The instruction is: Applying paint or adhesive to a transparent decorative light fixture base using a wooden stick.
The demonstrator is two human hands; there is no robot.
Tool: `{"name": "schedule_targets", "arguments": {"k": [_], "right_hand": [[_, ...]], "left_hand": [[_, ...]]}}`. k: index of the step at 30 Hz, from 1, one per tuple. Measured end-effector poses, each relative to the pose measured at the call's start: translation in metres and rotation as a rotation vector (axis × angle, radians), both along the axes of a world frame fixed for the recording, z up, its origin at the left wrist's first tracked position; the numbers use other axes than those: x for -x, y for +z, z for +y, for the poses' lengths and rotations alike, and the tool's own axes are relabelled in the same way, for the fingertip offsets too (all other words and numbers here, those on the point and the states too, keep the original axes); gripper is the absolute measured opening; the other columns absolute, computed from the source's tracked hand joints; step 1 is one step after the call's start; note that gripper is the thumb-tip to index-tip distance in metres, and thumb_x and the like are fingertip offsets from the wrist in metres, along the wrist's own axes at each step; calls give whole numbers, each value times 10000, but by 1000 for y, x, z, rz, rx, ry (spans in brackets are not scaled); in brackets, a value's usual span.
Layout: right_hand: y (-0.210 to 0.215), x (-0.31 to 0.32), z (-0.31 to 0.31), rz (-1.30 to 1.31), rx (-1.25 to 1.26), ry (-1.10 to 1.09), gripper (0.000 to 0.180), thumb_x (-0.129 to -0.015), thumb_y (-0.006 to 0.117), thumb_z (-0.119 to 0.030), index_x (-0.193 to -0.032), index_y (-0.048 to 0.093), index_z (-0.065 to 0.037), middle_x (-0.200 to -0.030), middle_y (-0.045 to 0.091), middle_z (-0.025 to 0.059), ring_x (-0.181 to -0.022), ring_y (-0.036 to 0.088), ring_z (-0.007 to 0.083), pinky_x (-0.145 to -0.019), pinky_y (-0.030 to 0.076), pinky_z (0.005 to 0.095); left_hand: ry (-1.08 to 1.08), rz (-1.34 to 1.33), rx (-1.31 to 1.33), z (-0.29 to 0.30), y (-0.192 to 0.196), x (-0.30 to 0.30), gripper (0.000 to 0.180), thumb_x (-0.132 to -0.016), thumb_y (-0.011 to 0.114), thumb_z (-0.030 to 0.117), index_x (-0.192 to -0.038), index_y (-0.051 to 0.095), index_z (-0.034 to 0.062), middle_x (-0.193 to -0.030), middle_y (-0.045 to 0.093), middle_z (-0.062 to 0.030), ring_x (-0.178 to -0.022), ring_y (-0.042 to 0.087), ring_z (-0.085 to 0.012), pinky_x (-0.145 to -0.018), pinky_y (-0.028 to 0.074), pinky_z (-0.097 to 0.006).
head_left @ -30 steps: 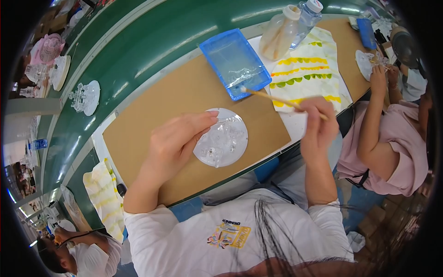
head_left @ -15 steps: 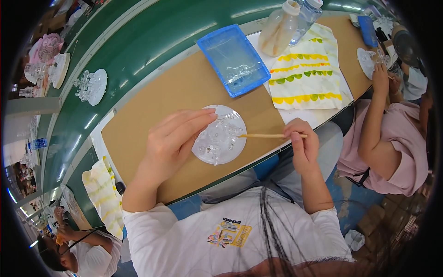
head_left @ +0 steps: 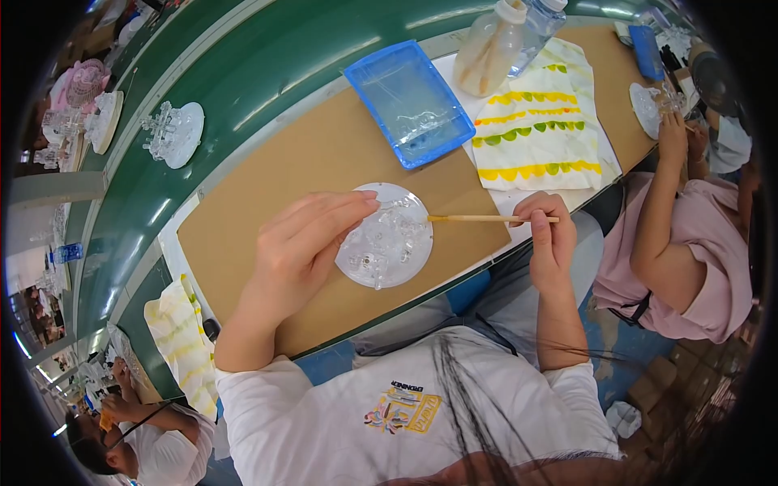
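A white round disc [head_left: 409, 271] lies on the brown board in front of me, with a clear plastic assembly [head_left: 387, 235] standing on it. My left hand [head_left: 296, 243] reaches over the disc's left side, fingers pressed together around the clear parts; the thumb's grip is hidden. My right hand [head_left: 549, 235] pinches a thin wooden-handled brush [head_left: 486, 218]. The brush points left, its yellowish tip close to the assembly's right edge; whether it touches cannot be told.
Beyond the disc are a blue tray [head_left: 413, 105] of clear liquid, two bottles [head_left: 490, 49] and a yellow-and-green patterned cloth [head_left: 539, 121]. Another disc with clear parts [head_left: 182, 134] is on the green surface [head_left: 267, 65]. A person in pink [head_left: 689, 259] works to my right.
My right hand has drawn the brush slightly right and up, away from the middle of the assembly. The disc on the green surface has shifted right and farther off. My left hand stays put.
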State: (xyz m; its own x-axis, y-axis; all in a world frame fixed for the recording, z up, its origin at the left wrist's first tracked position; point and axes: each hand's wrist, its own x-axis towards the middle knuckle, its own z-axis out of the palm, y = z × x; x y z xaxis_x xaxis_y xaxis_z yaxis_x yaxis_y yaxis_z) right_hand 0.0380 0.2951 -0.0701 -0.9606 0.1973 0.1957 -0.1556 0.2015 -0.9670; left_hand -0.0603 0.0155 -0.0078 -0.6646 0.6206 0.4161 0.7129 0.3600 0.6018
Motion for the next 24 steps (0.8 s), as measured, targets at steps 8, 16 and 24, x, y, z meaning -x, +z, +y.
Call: {"name": "schedule_targets", "arguments": {"k": [8,16,24], "right_hand": [[3,-13,0,-13,9,34,198,-975,451,-170,-870,494,-8,-804,553,116,-715,499,139,-696,410,253],[1,-14,-2,-31,32,58,211,-981,439,-182,-854,485,-19,-783,543,110,-690,487,133,-672,399,251],[-2,11,-4,2,46,-47,188,-994,417,-148,-872,486,-23,-800,545,97,-723,505,130,-706,413,251]], "left_hand": [[8,-7,2,-1,1,-1,234,-751,654,-60,-978,673,-5,-975,692,-135,-887,675,-282,-750,542,-338],[17,-4,5,-1,2,-2,229,-750,656,-60,-970,674,0,-964,694,-129,-880,676,-278,-745,543,-335],[7,11,-5,-3,-1,-1,230,-748,660,-58,-968,674,4,-962,695,-123,-879,676,-276,-747,542,-337]]}}
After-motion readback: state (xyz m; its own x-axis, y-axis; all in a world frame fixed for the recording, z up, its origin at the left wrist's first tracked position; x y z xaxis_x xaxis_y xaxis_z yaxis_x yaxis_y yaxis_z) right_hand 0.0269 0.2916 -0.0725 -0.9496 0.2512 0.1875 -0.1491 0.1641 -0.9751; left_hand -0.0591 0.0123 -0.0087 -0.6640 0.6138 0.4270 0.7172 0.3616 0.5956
